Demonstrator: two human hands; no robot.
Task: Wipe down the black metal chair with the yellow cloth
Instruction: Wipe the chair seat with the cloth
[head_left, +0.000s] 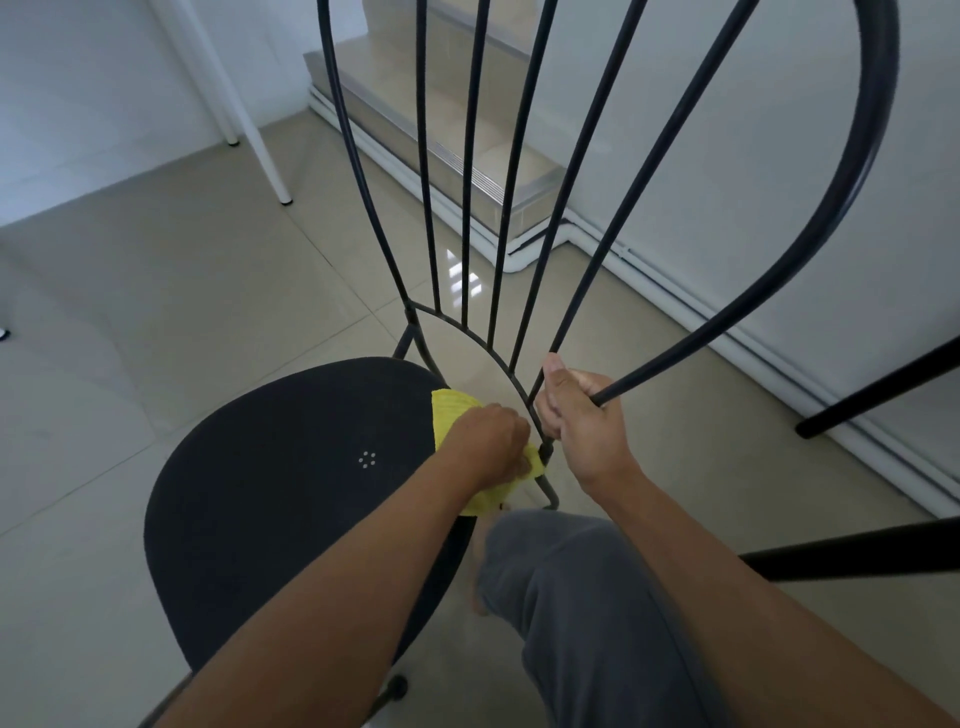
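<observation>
White metal table legs (260, 130) stand far left on the glossy beige tiled floor (156, 291). Black metal chair w/ round dark seat (270, 478) sits centre-left, tilted toward the camera; its thin back rods (470, 156) fan up from a curved crossbar, w/ outer hoop frame (862, 156) sweeping round on the right. Left hand (488, 447) is closed on the yellow ribbed cloth (452, 415), pressing it at the seat's right edge by the base of the backrest, approx where rods meet frame; cloth pokes out above and below the fist. Right hand (576, 410), just beside the left, is clamped round the lower end of the hoop frame, thumb up. Grey trouser leg (582, 613) and a bare foot are near, below both hands. Tiled step (467, 135) and white skirting (727, 332) run far right along the wall.
</observation>
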